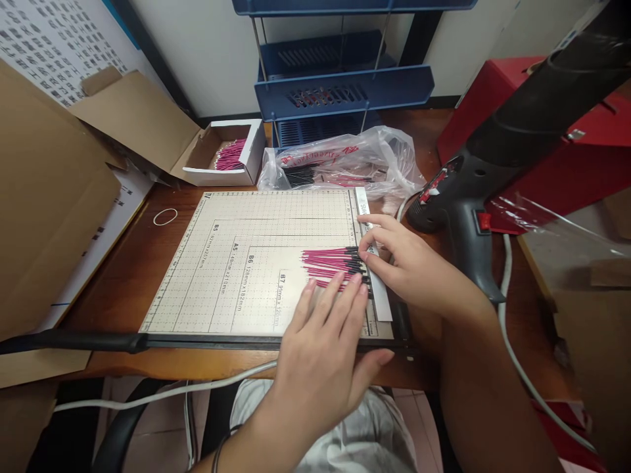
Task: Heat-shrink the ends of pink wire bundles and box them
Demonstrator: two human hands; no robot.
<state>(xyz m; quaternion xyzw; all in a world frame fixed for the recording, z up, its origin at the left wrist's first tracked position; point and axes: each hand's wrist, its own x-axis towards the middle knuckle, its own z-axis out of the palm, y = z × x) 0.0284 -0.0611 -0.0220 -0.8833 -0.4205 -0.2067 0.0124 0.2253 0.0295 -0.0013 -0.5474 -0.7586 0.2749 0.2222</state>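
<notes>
A row of pink wires [325,255] with black sleeved ends lies side by side on a gridded paper cutter board [197,263]. The black ends point right, close to the white strip [377,289] along the board's edge. My left hand [320,348] lies flat with fingers spread, its fingertips resting on the nearer wires and hiding part of them. At the far end of the row, my right hand [409,263] pinches thumb and fingertip together at the black end of a pink wire. Another of its fingers reaches out onto the white strip.
Behind the board are a white box [254,154] of pink wires, a clear plastic bag [394,154] with more wires, and a blue rack [340,92]. A heat gun [458,190] stands at right. The cutter's black handle [98,341] runs along the front; a rubber band [165,217] lies left.
</notes>
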